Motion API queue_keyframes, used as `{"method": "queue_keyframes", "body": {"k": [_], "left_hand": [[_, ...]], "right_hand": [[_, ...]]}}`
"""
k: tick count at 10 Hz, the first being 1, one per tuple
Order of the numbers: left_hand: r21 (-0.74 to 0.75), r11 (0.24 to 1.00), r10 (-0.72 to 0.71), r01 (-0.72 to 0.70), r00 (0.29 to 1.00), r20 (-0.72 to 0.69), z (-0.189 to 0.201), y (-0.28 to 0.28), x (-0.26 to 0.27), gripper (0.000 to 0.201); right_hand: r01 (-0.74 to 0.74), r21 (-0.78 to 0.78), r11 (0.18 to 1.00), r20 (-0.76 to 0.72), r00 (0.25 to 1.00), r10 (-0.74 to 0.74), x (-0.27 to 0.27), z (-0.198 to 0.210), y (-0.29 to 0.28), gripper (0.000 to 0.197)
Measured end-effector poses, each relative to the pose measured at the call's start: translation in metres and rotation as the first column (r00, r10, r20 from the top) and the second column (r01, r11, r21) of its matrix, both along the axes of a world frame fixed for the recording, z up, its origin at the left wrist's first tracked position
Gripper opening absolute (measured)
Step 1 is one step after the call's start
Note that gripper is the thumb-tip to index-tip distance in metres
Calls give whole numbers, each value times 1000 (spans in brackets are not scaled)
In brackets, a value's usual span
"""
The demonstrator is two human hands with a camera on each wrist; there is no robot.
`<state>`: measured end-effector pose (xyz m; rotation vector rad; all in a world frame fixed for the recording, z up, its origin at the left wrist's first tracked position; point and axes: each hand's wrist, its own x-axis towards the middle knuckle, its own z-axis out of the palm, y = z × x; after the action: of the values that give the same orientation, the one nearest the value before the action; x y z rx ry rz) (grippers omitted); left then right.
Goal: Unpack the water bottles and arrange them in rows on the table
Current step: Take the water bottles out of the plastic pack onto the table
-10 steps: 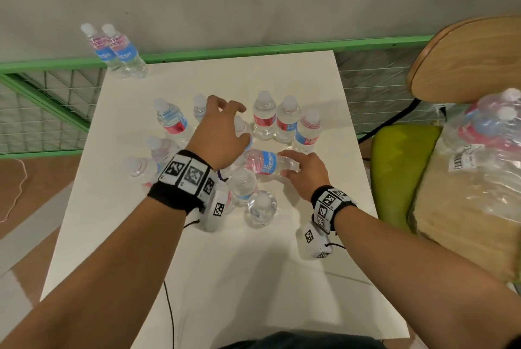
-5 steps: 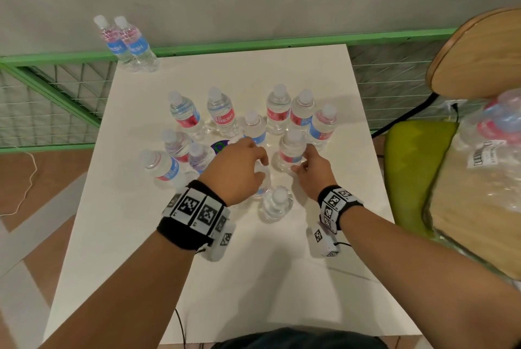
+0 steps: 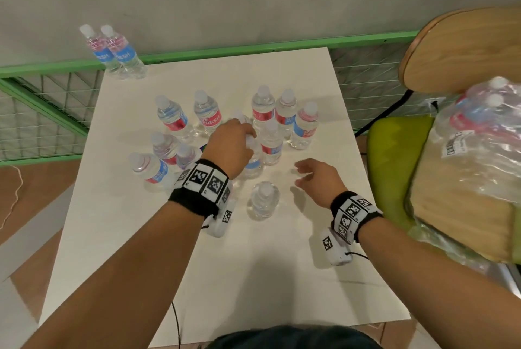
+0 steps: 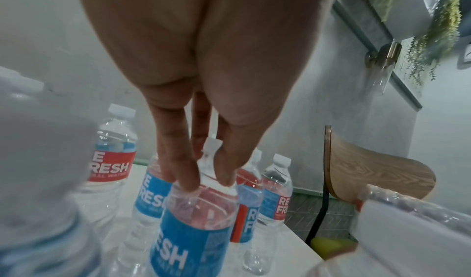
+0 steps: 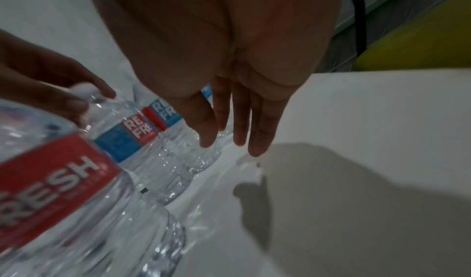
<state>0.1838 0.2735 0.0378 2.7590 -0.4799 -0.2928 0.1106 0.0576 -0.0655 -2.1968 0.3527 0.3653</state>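
Several clear water bottles with red and blue labels stand clustered on the white table point(image 3: 253, 278). My left hand point(image 3: 244, 137) reaches into the middle of the cluster and pinches the neck of one upright bottle point(image 3: 253, 163). The left wrist view shows the fingertips point(image 4: 190, 182) round the shoulder of that blue-labelled bottle point(image 4: 196, 225), just under its cap. My right hand point(image 3: 301, 176) hovers to the right of the cluster, fingers straight and relaxed, holding nothing. One bottle point(image 3: 263, 199) stands alone in front, between my wrists.
Two more bottles point(image 3: 112, 52) stand at the table's far left corner by the green railing point(image 3: 225, 51). A plastic-wrapped pack of bottles point(image 3: 479, 134) lies on the wooden chair point(image 3: 456, 46) with a green cushion point(image 3: 394, 151), to the right.
My right hand stood a lying bottle upright, let it go and drew back to the right. My left hand came back from the far bottles and took a middle bottle by its neck.
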Motion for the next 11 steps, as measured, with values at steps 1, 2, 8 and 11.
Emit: {"method": "queue_keyframes", "body": {"k": [1,2,8,11], "left_hand": [[-25,1000,7,-7,1000,-24,13,-1,-4,48],[-122,992,39,-27,995,93,54,-14,-16,47],[-459,788,-614,410,567,-549,-50,-341,-148,36],[-161,897,-407,411,630,-661,-60,-447,-113,31]], "right_hand": [[-53,-13,999,28,998,54,-41,15,-31,23],[-48,-28,998,22,999,48,-86,32,-71,16],[565,-166,808,-19,817,-576,-173,6,-306,19],[449,-320,834,-300,787,-538,-130,-1,-374,44]]}}
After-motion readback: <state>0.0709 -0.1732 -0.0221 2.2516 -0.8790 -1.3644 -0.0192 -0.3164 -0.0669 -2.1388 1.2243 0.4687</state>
